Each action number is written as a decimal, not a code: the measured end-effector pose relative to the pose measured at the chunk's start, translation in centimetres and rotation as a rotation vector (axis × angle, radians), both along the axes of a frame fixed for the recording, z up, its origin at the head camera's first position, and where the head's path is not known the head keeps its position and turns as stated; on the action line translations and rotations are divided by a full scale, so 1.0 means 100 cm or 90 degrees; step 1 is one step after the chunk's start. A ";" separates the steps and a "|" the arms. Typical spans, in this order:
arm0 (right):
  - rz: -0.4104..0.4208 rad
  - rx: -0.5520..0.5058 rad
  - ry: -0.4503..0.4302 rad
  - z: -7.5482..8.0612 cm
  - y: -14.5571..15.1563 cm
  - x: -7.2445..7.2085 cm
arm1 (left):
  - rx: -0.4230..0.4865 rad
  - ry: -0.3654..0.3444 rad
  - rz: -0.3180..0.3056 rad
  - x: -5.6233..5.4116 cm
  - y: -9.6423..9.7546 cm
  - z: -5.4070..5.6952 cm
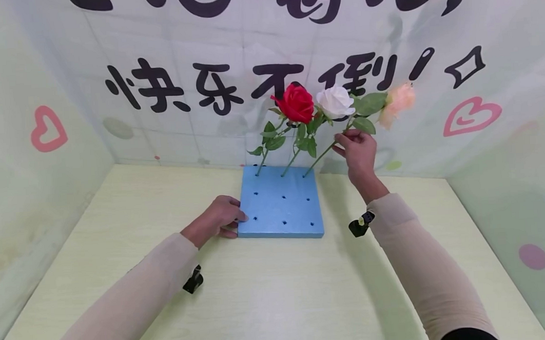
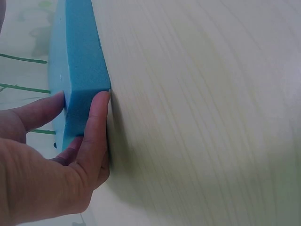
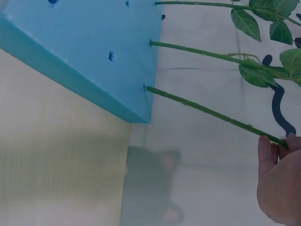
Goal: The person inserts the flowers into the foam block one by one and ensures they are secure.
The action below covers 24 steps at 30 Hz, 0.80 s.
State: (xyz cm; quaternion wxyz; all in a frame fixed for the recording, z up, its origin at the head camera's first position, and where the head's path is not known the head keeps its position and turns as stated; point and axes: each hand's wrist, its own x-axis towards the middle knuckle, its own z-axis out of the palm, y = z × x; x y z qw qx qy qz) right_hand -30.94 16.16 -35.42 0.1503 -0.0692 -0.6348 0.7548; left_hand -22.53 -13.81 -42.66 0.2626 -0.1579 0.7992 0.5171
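A blue foam board (image 1: 279, 210) with rows of small holes lies on the table near the wall. Its left front edge is held by my left hand (image 1: 223, 213), thumb on the top face and fingers along the side (image 2: 96, 122). My right hand (image 1: 360, 152) pinches the green stem of a peach flower (image 1: 397, 103), which slants up to the right. In the right wrist view, the lower end of this stem (image 3: 202, 109) meets a hole in the back row. A red rose (image 1: 296, 103) and a white rose (image 1: 336, 103) stand tilted in the other two back holes.
Behind the board rises a wall sheet (image 1: 224, 136) with large black lettering. Side walls with pink hearts (image 1: 48, 129) flank the pale wood table (image 1: 269, 293). A small black camera hangs at each wrist.
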 end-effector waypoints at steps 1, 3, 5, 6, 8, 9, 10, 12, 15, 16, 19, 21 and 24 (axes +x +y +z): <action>0.000 0.004 0.001 -0.001 0.000 0.000 | 0.001 0.000 0.000 0.000 0.000 0.000; 0.000 0.010 0.005 -0.002 -0.001 0.000 | 0.000 0.000 0.001 0.000 0.001 0.000; 0.001 0.012 0.009 -0.003 -0.002 0.000 | 0.001 0.002 0.001 0.000 0.001 0.000; 0.003 0.013 0.011 -0.003 -0.002 0.000 | 0.000 0.003 0.000 0.000 0.001 0.000; 0.006 0.010 0.011 -0.004 -0.002 -0.001 | -0.002 0.004 -0.002 0.000 0.001 0.000; 0.008 0.010 0.009 -0.004 -0.002 -0.001 | -0.004 0.004 -0.003 0.000 0.001 0.000; 0.010 0.014 0.004 -0.005 -0.002 -0.001 | -0.005 0.004 -0.004 0.000 0.001 0.001; 0.014 0.018 -0.002 -0.007 -0.003 -0.001 | -0.007 0.003 -0.005 0.000 0.001 0.000; 0.019 0.016 -0.005 -0.011 -0.005 -0.001 | -0.007 0.004 -0.005 0.000 0.001 0.000; 0.022 0.017 -0.005 -0.013 -0.006 -0.001 | -0.006 0.004 -0.004 0.000 0.000 -0.001; 0.030 0.015 -0.004 -0.017 -0.008 -0.001 | -0.009 0.004 -0.003 0.000 0.000 -0.001; 0.033 0.021 -0.005 -0.018 -0.010 -0.001 | -0.010 0.002 -0.004 0.000 0.000 0.000; 0.032 0.041 -0.006 -0.019 -0.012 -0.001 | -0.007 0.002 -0.005 0.000 0.001 0.000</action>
